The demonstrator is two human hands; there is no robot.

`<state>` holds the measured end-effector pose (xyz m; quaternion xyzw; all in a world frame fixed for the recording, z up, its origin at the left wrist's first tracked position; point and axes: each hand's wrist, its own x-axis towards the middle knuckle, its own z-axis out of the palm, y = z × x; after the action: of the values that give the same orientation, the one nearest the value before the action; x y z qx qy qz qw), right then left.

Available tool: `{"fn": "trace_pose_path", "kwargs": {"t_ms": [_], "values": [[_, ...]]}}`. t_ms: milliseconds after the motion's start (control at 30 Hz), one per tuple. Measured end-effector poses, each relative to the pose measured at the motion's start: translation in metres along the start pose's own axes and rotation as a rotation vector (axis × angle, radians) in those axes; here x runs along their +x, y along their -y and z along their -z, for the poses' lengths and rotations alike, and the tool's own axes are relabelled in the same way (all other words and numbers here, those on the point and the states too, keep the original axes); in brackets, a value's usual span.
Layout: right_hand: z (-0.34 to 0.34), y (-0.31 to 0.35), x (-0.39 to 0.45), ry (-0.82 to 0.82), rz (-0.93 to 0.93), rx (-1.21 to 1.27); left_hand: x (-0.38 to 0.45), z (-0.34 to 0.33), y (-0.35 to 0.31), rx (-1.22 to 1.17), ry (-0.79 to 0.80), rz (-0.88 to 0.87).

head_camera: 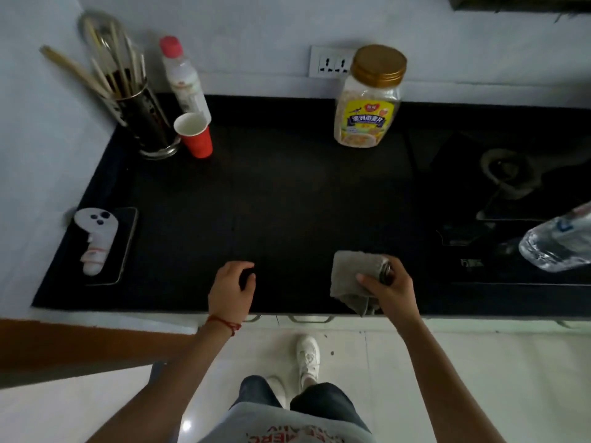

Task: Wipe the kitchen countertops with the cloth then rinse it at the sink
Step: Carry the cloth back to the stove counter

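Note:
A grey cloth (351, 273) lies bunched on the black countertop (281, 199) near its front edge, one corner hanging over the edge. My right hand (388, 290) grips the cloth from the right, with the fingers curled over its folded end. Left of it, my left hand (232, 290) rests on the counter's front edge with fingers curled and holds nothing. No sink is in view.
At the back left stand a utensil holder (145, 123), a red cup (195, 135) and a red-capped bottle (184, 78). An oat jar (367, 100) stands at the back. A phone with a white controller (102, 244) lies left. A gas hob (505, 180) and clear bottle (559, 244) sit right.

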<state>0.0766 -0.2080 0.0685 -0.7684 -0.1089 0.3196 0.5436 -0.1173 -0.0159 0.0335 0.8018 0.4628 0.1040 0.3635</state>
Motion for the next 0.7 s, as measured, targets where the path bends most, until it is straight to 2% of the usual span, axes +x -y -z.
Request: {"fn": "trace_pose_path", "kwargs": {"t_ms": [133,233,367,433,600,700], "values": [[-0.003,0.026,0.069,-0.048,0.015,-0.017,0.033,-0.016,-0.003,0.388,0.059,-0.059],[-0.006,0.048,0.121,-0.078,0.013,-0.023,0.044,-0.026,-0.005,0.580,0.109,-0.107],[-0.007,0.072,0.192,-0.074,-0.073,-0.017,0.047,-0.032,0.000,0.629,0.159,-0.122],[-0.008,0.082,0.219,-0.045,-0.081,-0.049,0.048,-0.033,0.002,0.620,0.137,-0.130],[-0.015,0.094,0.258,-0.102,-0.083,-0.081,0.050,-0.035,0.002,0.605,0.110,-0.121],[-0.020,0.092,0.265,-0.177,-0.100,-0.263,0.051,-0.035,0.004,0.620,0.087,-0.127]]}}
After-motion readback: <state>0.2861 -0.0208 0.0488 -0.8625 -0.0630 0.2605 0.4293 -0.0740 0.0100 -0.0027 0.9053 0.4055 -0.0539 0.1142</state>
